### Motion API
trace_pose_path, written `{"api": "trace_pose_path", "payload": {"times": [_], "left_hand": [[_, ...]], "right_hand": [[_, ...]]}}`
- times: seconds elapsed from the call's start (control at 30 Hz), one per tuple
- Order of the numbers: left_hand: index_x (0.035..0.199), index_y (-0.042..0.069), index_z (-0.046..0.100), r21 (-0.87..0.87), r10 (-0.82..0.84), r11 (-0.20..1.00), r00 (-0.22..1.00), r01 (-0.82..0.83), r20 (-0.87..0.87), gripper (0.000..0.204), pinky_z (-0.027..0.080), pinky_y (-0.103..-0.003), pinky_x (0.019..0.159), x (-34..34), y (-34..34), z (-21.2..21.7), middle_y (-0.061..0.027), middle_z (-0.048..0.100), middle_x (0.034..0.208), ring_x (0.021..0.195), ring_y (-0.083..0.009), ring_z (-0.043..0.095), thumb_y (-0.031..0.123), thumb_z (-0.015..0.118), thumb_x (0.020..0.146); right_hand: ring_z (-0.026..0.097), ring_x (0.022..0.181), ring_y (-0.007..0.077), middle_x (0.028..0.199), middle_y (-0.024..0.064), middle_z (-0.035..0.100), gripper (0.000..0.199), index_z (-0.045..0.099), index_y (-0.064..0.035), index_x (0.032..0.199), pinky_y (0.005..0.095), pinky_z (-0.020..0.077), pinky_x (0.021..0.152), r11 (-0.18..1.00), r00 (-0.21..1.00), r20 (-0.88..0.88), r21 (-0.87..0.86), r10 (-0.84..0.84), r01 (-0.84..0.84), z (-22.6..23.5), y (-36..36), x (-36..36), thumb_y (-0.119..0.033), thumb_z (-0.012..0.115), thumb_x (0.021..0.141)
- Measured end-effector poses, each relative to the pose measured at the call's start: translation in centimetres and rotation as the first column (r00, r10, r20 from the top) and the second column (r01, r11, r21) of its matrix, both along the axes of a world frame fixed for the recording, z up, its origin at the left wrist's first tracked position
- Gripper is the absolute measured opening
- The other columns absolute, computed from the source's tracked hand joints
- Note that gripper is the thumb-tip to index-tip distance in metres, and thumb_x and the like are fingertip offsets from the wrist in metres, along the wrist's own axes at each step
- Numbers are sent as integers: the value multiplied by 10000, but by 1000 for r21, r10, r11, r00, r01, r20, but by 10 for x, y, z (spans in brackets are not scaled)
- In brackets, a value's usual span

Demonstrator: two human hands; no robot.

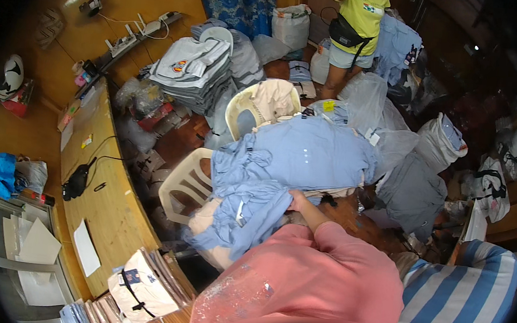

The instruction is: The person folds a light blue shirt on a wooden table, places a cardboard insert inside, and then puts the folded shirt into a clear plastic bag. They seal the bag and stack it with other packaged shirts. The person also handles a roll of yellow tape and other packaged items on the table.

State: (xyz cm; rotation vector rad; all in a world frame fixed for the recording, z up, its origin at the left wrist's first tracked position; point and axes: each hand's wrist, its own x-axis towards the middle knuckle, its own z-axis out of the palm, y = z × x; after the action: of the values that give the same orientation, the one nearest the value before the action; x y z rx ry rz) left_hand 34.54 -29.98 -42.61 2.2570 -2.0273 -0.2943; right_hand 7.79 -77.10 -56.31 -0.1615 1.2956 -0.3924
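Note:
A light blue shirt [248, 212] lies bunched over the near left side of a pile of garments, its loose end hanging down in front of me. My right hand [296, 201] is closed on the right edge of this shirt, the forearm coming out of a pink sleeve. Beyond it, a smoother light blue garment [314, 151] is spread across the top of the pile. My left hand does not show; the cloth and my pink-shirted body cover that side. Pale peach cloth [211, 255] shows beneath the blue shirt.
White plastic chairs [174, 185] stand left of the pile. A long wooden table [117, 217] carries a black pouch [78, 181] and folded shirts [142, 289]. Grey-white shirts [193, 65] are stacked behind. A person in yellow [361, 18] stands far back. A blue-striped cushion [460, 299] lies right.

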Motion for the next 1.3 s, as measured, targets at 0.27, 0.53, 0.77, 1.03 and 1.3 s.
{"api": "trace_pose_path", "payload": {"times": [0.27,0.53,0.77,1.03,1.3], "left_hand": [[789,87,620,23,35,999,999,-35,17,203,262,-560,1003,-5,22,-1,-33,581,788,850,-213,529,245,509,728],[761,79,634,-107,93,991,994,-86,63,207,265,-542,1006,-24,17,8,-48,613,813,849,-226,540,253,533,716],[1206,68,490,-172,620,515,503,-840,-601,450,351,-419,942,-85,-91,47,-131,600,988,957,-241,545,58,596,769],[1382,-41,78,-222,339,757,660,-614,-670,1093,94,-376,1092,-4,-188,-23,-215,86,1444,1343,-319,79,248,797,611],[1082,65,568,-16,-24,563,4,-827,-1000,307,450,-259,640,41,-276,124,-16,604,921,728,-97,538,277,446,896]], "right_hand": [[552,1049,287,1101,135,594,573,509,-18,1166,468,407,911,889,867,227,13,444,-459,45,4,11,-409,572,752],[569,981,169,1108,69,578,482,461,-32,1228,330,431,893,680,651,305,-575,695,-456,103,14,98,-225,634,821],[581,895,119,983,10,605,229,562,-80,1069,278,462,805,741,453,587,-561,670,-369,265,46,156,-180,576,864],[610,860,149,938,40,631,164,586,-76,990,314,494,802,822,141,824,-502,549,-267,400,56,168,-142,598,840],[594,925,258,977,127,628,262,548,-2,1059,423,454,893,647,194,683,-730,704,220,518,-28,165,-184,519,872]]}}
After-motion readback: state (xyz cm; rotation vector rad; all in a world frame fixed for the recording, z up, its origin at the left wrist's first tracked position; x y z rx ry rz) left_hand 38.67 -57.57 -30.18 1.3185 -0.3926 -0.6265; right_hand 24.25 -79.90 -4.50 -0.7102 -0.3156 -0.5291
